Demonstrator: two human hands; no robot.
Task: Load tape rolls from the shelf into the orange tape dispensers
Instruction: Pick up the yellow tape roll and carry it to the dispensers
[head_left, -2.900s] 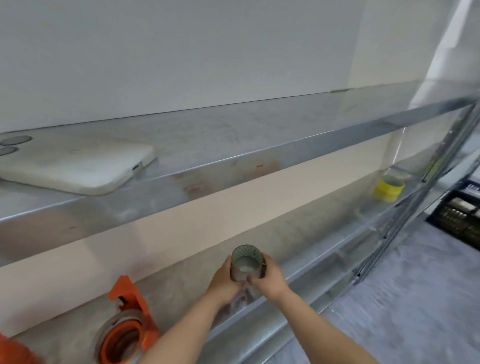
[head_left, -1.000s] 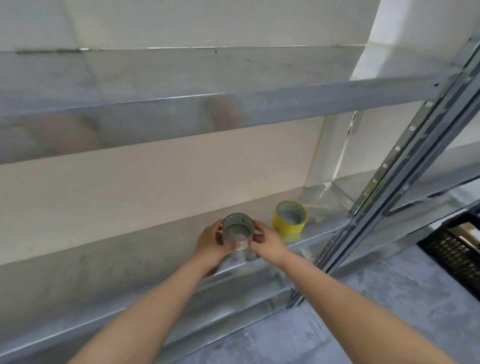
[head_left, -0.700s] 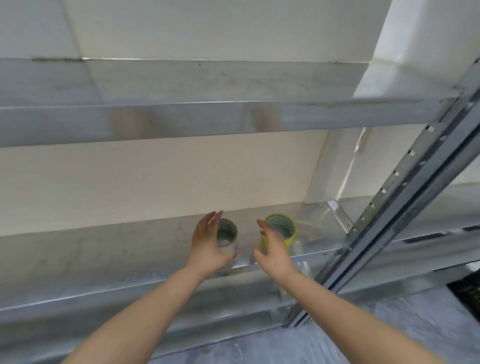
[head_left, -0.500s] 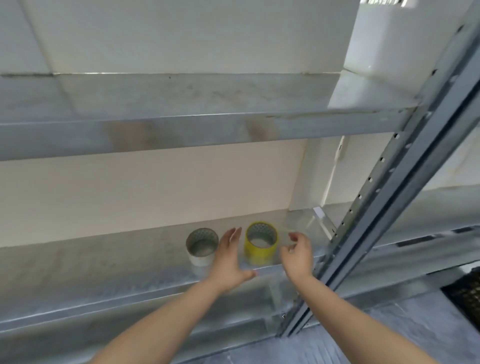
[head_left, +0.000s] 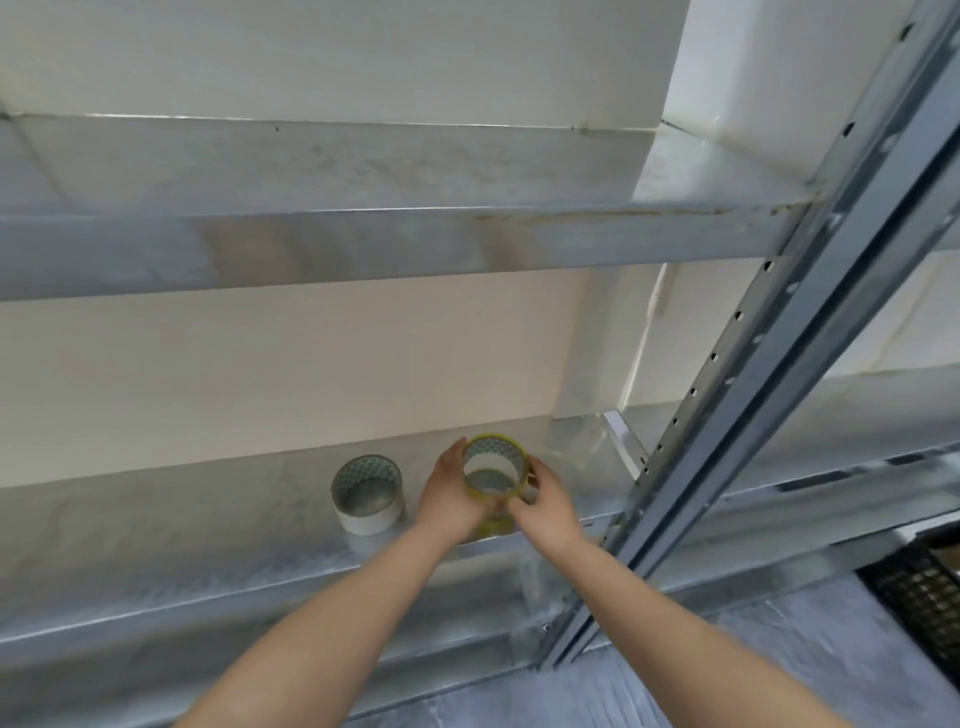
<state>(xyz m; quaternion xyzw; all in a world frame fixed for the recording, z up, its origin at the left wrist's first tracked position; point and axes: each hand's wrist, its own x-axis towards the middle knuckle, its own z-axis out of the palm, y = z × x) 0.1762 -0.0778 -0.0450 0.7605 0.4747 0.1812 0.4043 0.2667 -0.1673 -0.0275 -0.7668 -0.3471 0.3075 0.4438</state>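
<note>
A yellow tape roll (head_left: 493, 451) is held just above the lower metal shelf (head_left: 208, 525), its open core facing me. My left hand (head_left: 447, 499) grips its left side and my right hand (head_left: 545, 501) grips its right side. A white tape roll (head_left: 368, 493) stands on the shelf just left of my left hand, touching neither hand. No orange dispenser is in view.
An upper metal shelf (head_left: 363, 234) runs across above the hands. A perforated steel upright (head_left: 727, 389) slants down at the right of the hands. A black crate (head_left: 924, 597) sits on the grey floor at the lower right.
Both hands set the white roll down on the shelf, let go of it, moved right and closed around the yellow roll, which is now lifted slightly.
</note>
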